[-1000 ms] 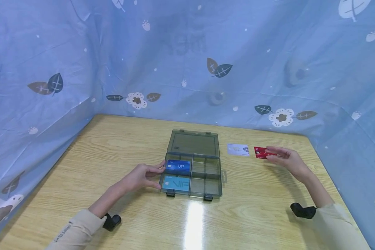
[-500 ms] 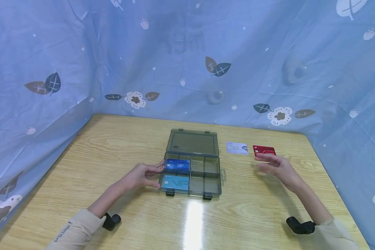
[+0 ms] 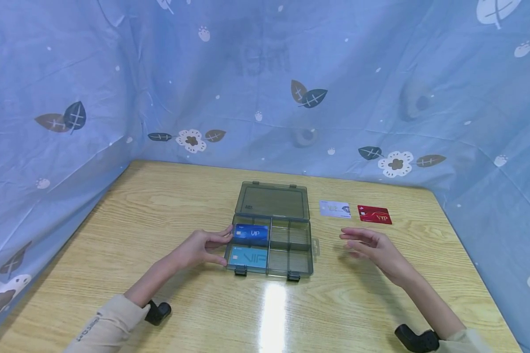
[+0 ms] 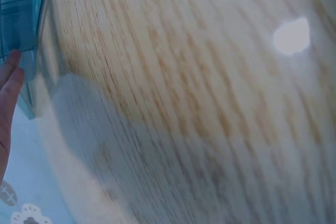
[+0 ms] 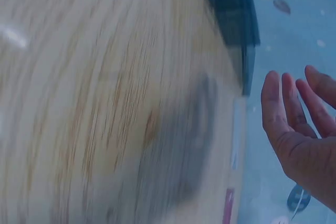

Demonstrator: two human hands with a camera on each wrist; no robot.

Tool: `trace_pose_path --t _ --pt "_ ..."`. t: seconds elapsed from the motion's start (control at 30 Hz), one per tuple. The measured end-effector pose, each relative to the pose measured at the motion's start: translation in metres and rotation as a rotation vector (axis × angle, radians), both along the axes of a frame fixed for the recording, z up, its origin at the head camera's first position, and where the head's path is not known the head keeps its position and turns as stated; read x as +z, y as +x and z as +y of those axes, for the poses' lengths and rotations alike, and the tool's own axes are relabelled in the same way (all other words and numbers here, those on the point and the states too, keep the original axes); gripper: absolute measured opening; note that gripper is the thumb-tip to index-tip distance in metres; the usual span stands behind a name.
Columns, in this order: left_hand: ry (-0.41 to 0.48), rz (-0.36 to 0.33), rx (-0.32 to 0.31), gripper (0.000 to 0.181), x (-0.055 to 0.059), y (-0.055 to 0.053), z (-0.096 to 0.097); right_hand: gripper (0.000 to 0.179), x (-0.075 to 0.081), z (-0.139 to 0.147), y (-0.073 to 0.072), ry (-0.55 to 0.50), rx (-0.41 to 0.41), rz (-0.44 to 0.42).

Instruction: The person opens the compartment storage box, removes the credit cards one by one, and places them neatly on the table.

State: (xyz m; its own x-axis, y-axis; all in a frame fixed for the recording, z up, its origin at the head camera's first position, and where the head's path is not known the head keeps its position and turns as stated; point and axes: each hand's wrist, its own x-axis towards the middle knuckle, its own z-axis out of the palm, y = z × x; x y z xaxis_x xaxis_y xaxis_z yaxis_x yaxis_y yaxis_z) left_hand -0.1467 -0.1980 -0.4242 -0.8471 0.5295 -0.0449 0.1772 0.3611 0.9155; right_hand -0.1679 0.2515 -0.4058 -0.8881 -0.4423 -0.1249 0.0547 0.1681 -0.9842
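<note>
A grey see-through plastic box (image 3: pixel 290 262) lies on the table with its lid (image 3: pixel 274 201) folded back. Inside its left compartments are a dark blue VIP card (image 3: pixel 251 235) and, nearer me, a light blue VIP card (image 3: pixel 249 257). My left hand (image 3: pixel 198 250) rests against the box's left side, fingers fairly straight and thumb by the front corner; in the left wrist view its fingers (image 4: pixel 10 77) touch the box wall. To the right of the box, my right hand (image 3: pixel 375 250) is above the table, fingers loosely bent, holding nothing.
A white VIP card (image 3: pixel 334 209) and a red VIP card (image 3: pixel 374 214) lie flat on the wooden table (image 3: pixel 181 191), right of the lid. Blue patterned cloth (image 3: pixel 256 98) hangs behind and along both sides.
My right hand has drawn away from the red card, towards me and left, nearer the box. The red card stays in place, now fully uncovered. My left hand keeps still.
</note>
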Motion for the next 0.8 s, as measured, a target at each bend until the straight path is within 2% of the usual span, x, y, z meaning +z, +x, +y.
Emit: trace_pose_path --t 0.17,0.47,0.8 --pt "-0.012 -0.012 0.012 0.064 0.000 0.000 0.000 0.051 0.007 -0.017 0.009 0.002 0.012 -0.023" --pt "-0.013 0.018 -0.005 0.062 -0.002 0.000 -0.001 0.053 0.012 -0.043 0.022 -0.002 0.084 -0.065" --pt "-0.010 -0.015 0.018 0.065 0.001 0.002 0.001 0.051 0.014 -0.072 0.028 -0.051 0.156 -0.115"
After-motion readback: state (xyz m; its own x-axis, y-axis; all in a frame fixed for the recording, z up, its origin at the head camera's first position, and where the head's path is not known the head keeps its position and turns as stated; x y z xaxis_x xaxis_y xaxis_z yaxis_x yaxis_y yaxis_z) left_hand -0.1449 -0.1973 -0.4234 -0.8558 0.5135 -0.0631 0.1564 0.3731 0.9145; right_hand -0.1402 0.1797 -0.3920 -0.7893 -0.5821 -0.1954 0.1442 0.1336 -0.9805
